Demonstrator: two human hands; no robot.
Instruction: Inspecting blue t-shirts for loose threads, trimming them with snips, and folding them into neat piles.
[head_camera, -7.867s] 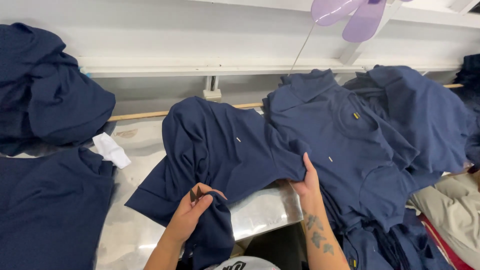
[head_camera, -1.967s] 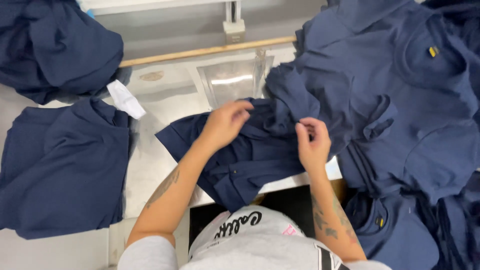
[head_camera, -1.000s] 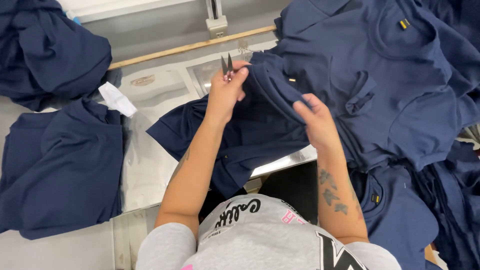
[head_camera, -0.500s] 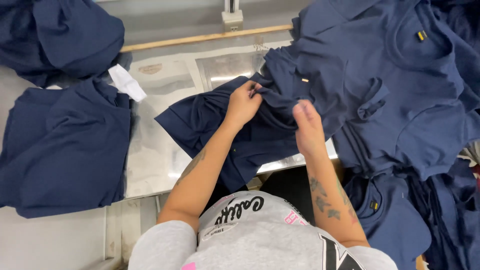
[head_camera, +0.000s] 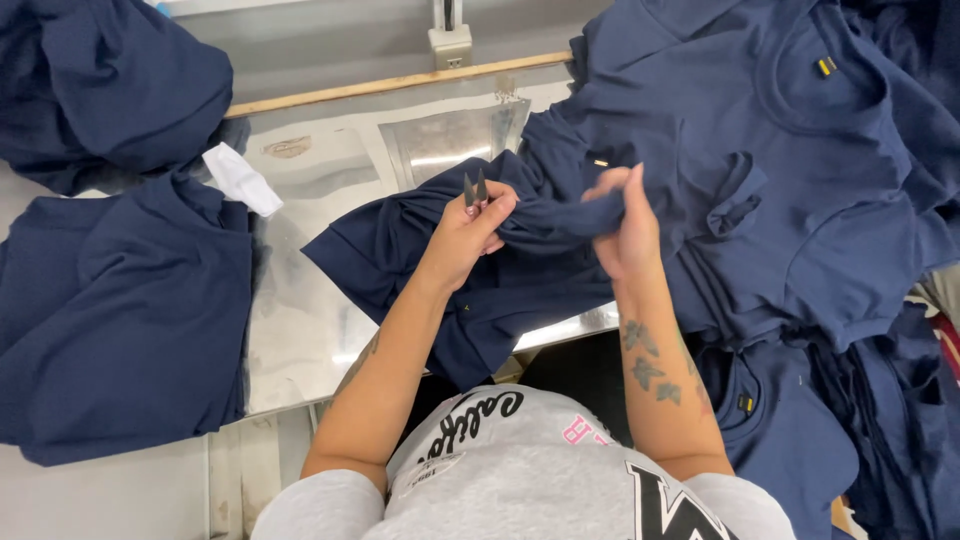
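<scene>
A navy blue shirt lies bunched across the shiny metal table in front of me. My left hand holds small thread snips, blades pointing up, and also pinches a fold of the shirt. My right hand grips the same fold a little to the right, lifting the cloth between both hands.
Stacked navy shirts lie flat at the left, with a white tag on top. Another navy heap sits at the far left. A big pile of navy shirts fills the right side. A wooden rail runs along the back.
My hands have raised a fold of the shirt between them and the snips now point upward. Earlier the left hand pressed the cloth flat.
</scene>
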